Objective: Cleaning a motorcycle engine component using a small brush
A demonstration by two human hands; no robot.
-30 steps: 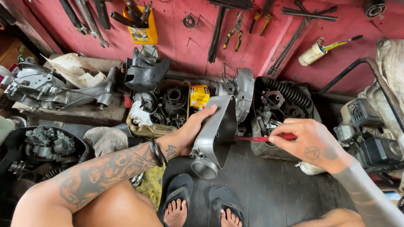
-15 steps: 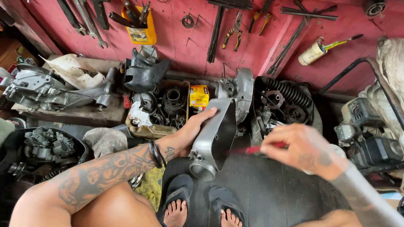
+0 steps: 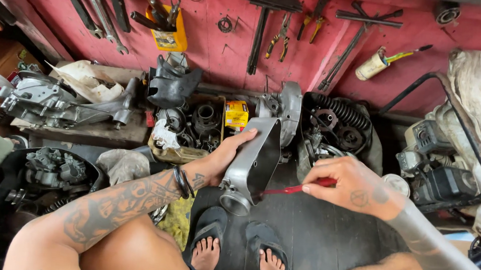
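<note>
The left hand [image 3: 225, 153] grips the back edge of a grey metal engine cover [image 3: 252, 164], holding it upright on the dark floor [image 3: 323, 236] just above the person's sandalled feet [image 3: 238, 253]; the right hand [image 3: 355, 185] pinches a red-handled tool [image 3: 299, 187], its tip touching the cover's inner face

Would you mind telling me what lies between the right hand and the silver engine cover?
In the head view, only the red-handled tool spans that gap: the right hand holds it, tip reaching the silver engine cover.

Tattooed forearms, black wristbands [image 3: 181, 181], black flip-flops [image 3: 211, 229]
</note>
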